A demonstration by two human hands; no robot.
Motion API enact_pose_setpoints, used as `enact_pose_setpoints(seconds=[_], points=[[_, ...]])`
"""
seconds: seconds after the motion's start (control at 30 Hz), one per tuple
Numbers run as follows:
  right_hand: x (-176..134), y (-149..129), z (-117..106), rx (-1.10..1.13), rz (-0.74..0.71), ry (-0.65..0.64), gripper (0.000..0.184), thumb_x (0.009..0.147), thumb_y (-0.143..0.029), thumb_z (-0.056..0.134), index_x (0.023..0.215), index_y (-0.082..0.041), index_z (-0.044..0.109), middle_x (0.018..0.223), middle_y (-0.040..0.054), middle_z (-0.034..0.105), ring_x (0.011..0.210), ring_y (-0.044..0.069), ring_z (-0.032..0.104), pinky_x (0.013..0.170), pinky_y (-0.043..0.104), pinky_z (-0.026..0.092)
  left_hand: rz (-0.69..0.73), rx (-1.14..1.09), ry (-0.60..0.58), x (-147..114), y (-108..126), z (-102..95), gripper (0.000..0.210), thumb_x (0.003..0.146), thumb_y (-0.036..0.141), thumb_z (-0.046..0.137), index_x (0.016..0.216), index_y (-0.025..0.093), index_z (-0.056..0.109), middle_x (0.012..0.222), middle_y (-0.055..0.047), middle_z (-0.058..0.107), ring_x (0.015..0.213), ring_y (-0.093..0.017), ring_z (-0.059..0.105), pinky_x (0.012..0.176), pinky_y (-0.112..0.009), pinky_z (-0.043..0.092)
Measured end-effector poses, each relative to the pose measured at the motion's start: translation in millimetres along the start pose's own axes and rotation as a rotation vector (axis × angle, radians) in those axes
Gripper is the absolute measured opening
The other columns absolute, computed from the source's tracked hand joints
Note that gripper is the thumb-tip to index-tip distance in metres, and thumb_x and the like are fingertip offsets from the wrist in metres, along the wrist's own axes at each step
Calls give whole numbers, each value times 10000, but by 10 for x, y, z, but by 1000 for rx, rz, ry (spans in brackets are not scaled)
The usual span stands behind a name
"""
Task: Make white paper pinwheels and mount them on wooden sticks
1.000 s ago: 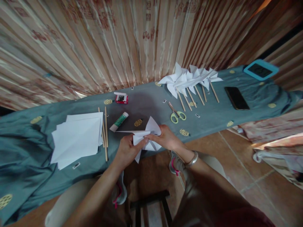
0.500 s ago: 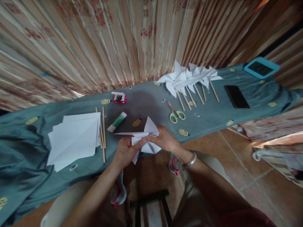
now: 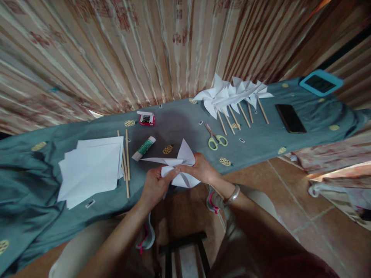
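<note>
A white paper pinwheel (image 3: pixel 185 154) with folded blades is held between both hands at the table's near edge. My left hand (image 3: pixel 154 185) grips its left side, the thumb pressed toward the centre. From the right, my right hand (image 3: pixel 203 168) pinches it, its thumb also on the middle, close to the left thumb. The fingers beneath the paper are hidden. Just beyond my left hand lies a green and white glue stick (image 3: pixel 144 148). Scissors with light green handles (image 3: pixel 217 141) rest beyond my right hand.
A stack of white paper sheets (image 3: pixel 91 170) and several wooden sticks (image 3: pixel 127 166) lie on the left. A small red box (image 3: pixel 147 119) stands at the back. Finished-looking pinwheels on sticks (image 3: pixel 223 94), a phone (image 3: pixel 290 118) and a blue-framed device (image 3: pixel 321 82) are on the right.
The paper pinwheel has tilted slightly in my hands; its upper blade sits a little higher and the lower left blade is now mostly hidden. Both hands keep their hold.
</note>
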State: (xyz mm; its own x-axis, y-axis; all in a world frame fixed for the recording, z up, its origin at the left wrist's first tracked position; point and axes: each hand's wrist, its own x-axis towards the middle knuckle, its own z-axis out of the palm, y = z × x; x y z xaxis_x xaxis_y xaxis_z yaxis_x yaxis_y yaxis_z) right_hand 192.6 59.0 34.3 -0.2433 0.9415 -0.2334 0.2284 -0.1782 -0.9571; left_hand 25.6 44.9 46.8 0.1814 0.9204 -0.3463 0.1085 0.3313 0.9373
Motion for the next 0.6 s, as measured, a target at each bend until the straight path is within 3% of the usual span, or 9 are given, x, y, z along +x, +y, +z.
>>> enact_pose_setpoints(seconds=[0.6], points=[[0, 37, 29, 57, 32, -3, 323, 672, -431, 754, 753, -125, 692, 675, 21, 671, 632, 156, 599, 547, 245, 467, 22, 55, -18, 21, -130, -40, 286, 696, 407, 715, 705, 121, 716, 683, -27, 709, 633, -172, 609, 610, -263, 458]])
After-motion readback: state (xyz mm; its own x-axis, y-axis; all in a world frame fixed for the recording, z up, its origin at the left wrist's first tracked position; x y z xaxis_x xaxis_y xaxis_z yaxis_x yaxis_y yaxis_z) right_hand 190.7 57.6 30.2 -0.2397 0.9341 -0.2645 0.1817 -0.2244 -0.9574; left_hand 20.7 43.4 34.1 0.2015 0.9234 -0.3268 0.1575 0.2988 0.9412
